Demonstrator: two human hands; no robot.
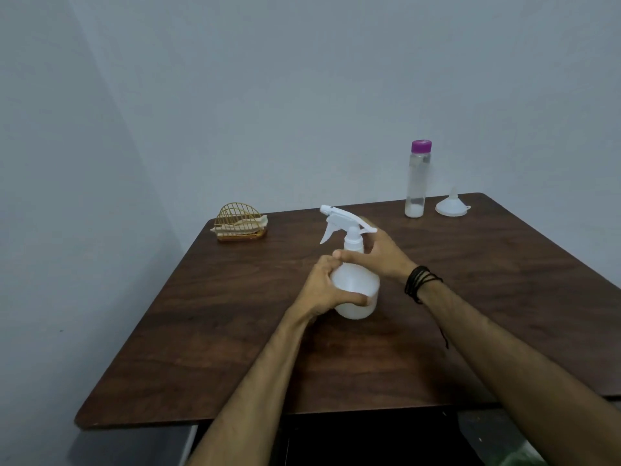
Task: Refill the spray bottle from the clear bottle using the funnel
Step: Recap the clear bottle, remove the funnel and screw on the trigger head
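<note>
A white translucent spray bottle stands upright near the middle of the dark wooden table, its trigger head still on and pointing left. My left hand wraps around the bottle's body. My right hand grips the neck just under the spray head. The clear bottle with a purple cap stands upright at the far edge of the table, a little liquid at its bottom. A white funnel rests upside down just right of it, spout up.
A gold wire napkin holder with napkins sits at the far left of the table. A grey wall rises directly behind the table. Black bands circle my right wrist.
</note>
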